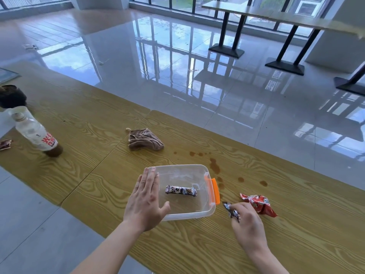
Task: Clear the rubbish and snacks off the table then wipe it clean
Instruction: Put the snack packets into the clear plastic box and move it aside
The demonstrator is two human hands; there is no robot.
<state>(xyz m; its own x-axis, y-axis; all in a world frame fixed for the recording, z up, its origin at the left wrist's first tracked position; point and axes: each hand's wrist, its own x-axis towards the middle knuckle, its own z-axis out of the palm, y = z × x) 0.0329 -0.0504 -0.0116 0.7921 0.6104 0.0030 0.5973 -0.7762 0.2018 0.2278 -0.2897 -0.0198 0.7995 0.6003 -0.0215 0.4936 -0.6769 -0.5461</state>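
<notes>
A clear plastic box (183,171) with an orange latch stands on the wooden table (276,224). One dark snack bar (181,190) lies inside it. My left hand (147,202) rests flat on the box's left rim, fingers apart. Right of the box, my right hand (246,220) is shut on a second dark snack bar (232,211) just above the tabletop. A red snack packet (259,204) lies next to that hand. A brown cloth (145,139) sits crumpled behind the box. Brown spill stains (215,167) mark the wood beside the latch.
A plastic bottle (37,133) with a little brown drink stands at the far left, a dark object (11,96) behind it and a scrap of wrapper (6,144) beside it. Beyond the table's far edge are glossy floor tiles and other tables (276,14).
</notes>
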